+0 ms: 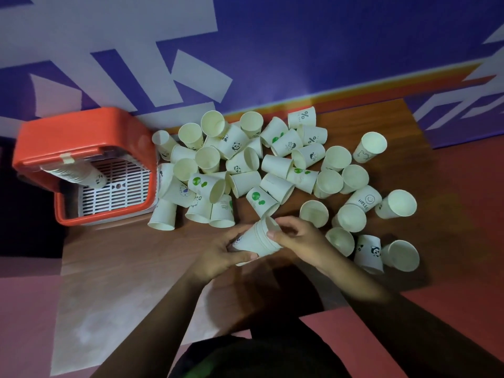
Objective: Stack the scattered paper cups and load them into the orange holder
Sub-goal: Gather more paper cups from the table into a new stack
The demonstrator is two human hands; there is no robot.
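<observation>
A short stack of nested white paper cups (259, 240) lies tilted above the near middle of the wooden table (131, 257). My left hand (226, 252) grips its closed end from the left. My right hand (297, 236) holds the open rim end, fingers curled over the top cup. Several loose paper cups (245, 165), some printed with pandas or green trees, lie scattered across the far half of the table. The orange holder (81, 132) stands at the far left, with a long stack of cups (79, 174) lying inside over its white grille.
More loose cups (373, 252) lie just right of my right wrist. A purple and white wall (272, 50) rises behind the table. The table's right edge drops to a red floor (463, 214); pink floor shows at lower left.
</observation>
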